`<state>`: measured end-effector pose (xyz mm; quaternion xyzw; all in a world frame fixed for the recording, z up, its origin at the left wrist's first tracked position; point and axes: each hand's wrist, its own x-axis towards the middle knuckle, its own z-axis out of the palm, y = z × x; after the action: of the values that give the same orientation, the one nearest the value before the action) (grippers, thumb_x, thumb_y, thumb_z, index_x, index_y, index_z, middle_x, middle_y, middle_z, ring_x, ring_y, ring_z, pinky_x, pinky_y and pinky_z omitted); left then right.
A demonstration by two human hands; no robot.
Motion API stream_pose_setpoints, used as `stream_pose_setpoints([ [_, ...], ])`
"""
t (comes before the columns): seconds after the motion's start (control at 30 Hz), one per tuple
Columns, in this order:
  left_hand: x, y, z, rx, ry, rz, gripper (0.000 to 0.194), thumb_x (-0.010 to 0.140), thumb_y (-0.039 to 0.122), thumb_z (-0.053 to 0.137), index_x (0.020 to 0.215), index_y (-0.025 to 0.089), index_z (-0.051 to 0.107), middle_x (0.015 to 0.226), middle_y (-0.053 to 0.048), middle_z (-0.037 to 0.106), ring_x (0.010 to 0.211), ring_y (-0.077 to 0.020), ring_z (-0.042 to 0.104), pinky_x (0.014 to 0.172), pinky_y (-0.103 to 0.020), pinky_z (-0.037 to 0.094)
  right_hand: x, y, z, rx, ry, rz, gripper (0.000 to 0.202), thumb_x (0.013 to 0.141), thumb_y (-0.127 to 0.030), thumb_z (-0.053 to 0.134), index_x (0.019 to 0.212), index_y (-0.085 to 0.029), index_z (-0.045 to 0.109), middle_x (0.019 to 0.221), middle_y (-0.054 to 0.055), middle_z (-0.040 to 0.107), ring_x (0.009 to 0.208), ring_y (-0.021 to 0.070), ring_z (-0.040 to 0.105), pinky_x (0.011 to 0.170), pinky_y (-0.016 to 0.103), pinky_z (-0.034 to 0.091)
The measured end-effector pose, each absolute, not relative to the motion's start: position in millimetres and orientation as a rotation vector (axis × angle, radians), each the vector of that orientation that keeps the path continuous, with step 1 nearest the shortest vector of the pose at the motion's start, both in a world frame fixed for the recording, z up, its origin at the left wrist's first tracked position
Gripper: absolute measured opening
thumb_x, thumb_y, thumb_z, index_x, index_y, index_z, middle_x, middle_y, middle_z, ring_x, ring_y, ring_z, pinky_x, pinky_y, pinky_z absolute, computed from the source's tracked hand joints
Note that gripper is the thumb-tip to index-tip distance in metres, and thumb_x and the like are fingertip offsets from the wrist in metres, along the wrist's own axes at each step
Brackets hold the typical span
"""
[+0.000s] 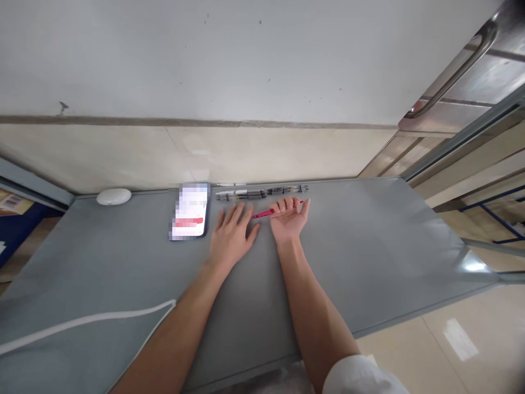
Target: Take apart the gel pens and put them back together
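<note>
A red pen (263,214) runs through the fingers of my right hand (289,219), which is turned palm up with its fingers curled over the shaft. One end of the pen sticks out to the left, close to the fingertips of my left hand (233,232). That left hand lies palm down on the grey tabletop (353,257), fingers stretched and thumb apart. Just beyond both hands, several black and clear pens (241,195) lie in a row along the back of the table. More dark pens (287,190) continue that row to the right.
Left of my hands lies a phone (191,210) with a lit screen, partly blurred. A white rounded case (114,197) sits at the back left. A white cable (88,319) crosses the front left. Behind stands a wall (229,153); a door handle (459,71) is at upper right.
</note>
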<state>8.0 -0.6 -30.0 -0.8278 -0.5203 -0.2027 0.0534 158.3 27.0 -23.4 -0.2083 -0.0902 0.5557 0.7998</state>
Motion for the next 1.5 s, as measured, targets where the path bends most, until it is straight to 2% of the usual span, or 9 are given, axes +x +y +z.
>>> stream_pose_setpoints([
  [0.17, 9.1, 3.5, -26.5, -2.566, -1.413, -0.816, 0.033, 0.096, 0.031, 0.045, 0.122, 0.018, 0.060, 0.121, -0.009, 0.065, 0.113, -0.0254, 0.058, 0.100, -0.037, 0.044, 148.5, 20.8, -18.3, -0.411, -0.180, 1.235, 0.038, 0.089, -0.055, 0.042, 0.067, -0.024, 0.041, 0.057, -0.007, 0.029, 0.048, 0.0110, 0.031, 0.049, 0.025, 0.036],
  [0.3, 6.4, 4.9, -23.9, -2.574, -1.368, -0.870, 0.022, 0.095, 0.026, 0.048, 0.108, 0.018, 0.064, 0.101, -0.008, 0.069, 0.097, -0.0239, 0.061, 0.090, -0.036, 0.048, 150.0, 19.3, -16.5, -0.480, -0.215, 1.223, 0.039, 0.088, -0.054, 0.045, 0.065, -0.024, 0.040, 0.057, -0.007, 0.033, 0.049, 0.0103, 0.036, 0.052, 0.026, 0.042],
  [0.43, 3.2, 4.3, -24.5, -2.567, -1.380, -0.876, 0.019, 0.095, 0.025, 0.049, 0.104, 0.020, 0.065, 0.096, -0.007, 0.070, 0.094, -0.0240, 0.061, 0.086, -0.037, 0.048, 167.7, 19.5, -13.5, -0.754, -0.390, 1.142, 0.028, 0.084, -0.049, 0.053, 0.077, -0.022, 0.055, 0.065, -0.004, 0.047, 0.058, 0.0103, 0.049, 0.065, 0.029, 0.049],
  [0.57, 2.7, 4.1, -27.8, -2.565, -1.394, -0.877, 0.020, 0.094, 0.025, 0.049, 0.106, 0.019, 0.064, 0.098, -0.007, 0.070, 0.097, -0.0249, 0.061, 0.086, -0.037, 0.048, 192.0, 8.5, -11.5, -1.262, -0.915, 0.638, 0.030, 0.087, -0.045, 0.050, 0.093, -0.021, 0.067, 0.098, 0.006, 0.067, 0.092, 0.0176, 0.060, 0.083, 0.035, 0.049],
  [0.73, 4.5, 3.0, -27.7, -2.605, -1.365, -0.832, 0.022, 0.094, 0.025, 0.049, 0.107, 0.019, 0.065, 0.102, -0.008, 0.070, 0.098, -0.0250, 0.061, 0.090, -0.039, 0.047, 203.9, -14.1, -16.9, -1.329, -1.959, -0.097, 0.026, 0.091, -0.023, 0.051, 0.111, -0.028, 0.066, 0.117, 0.003, 0.069, 0.115, 0.0201, 0.057, 0.110, 0.042, 0.031],
  [0.97, 7.3, 0.5, -22.8, -2.652, -1.353, -0.795, 0.028, 0.096, 0.026, 0.044, 0.111, 0.022, 0.067, 0.108, -0.007, 0.069, 0.106, -0.0237, 0.061, 0.102, -0.040, 0.043, 201.9, -13.2, -25.4, -1.286, -2.232, -0.200, 0.033, 0.093, -0.013, 0.044, 0.113, -0.028, 0.065, 0.115, 0.003, 0.070, 0.105, 0.0177, 0.062, 0.097, 0.035, 0.041],
  [1.1, 9.1, 0.4, -26.1, -2.600, -1.426, -0.751, 0.033, 0.097, 0.030, 0.043, 0.122, 0.023, 0.062, 0.130, -0.007, 0.061, 0.123, -0.0262, 0.053, 0.114, -0.046, 0.030, 213.2, -0.1, -28.5, -1.240, -2.284, -0.252, 0.034, 0.093, -0.011, 0.042, 0.112, -0.028, 0.066, 0.114, 0.003, 0.071, 0.101, 0.0165, 0.063, 0.090, 0.032, 0.042],
  [1.23, 9.9, 0.7, -31.3, -2.544, -1.582, -0.641, 0.046, 0.095, 0.041, 0.042, 0.135, 0.021, 0.053, 0.143, -0.011, 0.050, 0.134, -0.0311, 0.043, 0.114, -0.053, 0.026, 228.9, 18.8, -28.0, -1.248, -2.296, -0.321, 0.029, 0.094, -0.016, 0.045, 0.108, -0.027, 0.068, 0.111, 0.002, 0.072, 0.102, 0.0176, 0.063, 0.090, 0.033, 0.041],
  [1.5, 10.3, 2.9, -34.4, -2.533, -1.661, -0.557, 0.049, 0.094, 0.045, 0.043, 0.134, 0.019, 0.054, 0.146, -0.013, 0.045, 0.136, -0.0334, 0.038, 0.114, -0.057, 0.024, 244.6, 49.6, -25.7, -1.362, -2.270, -0.375, 0.028, 0.092, -0.014, 0.048, 0.106, -0.024, 0.070, 0.107, 0.003, 0.073, 0.098, 0.0183, 0.062, 0.078, 0.031, 0.042],
])
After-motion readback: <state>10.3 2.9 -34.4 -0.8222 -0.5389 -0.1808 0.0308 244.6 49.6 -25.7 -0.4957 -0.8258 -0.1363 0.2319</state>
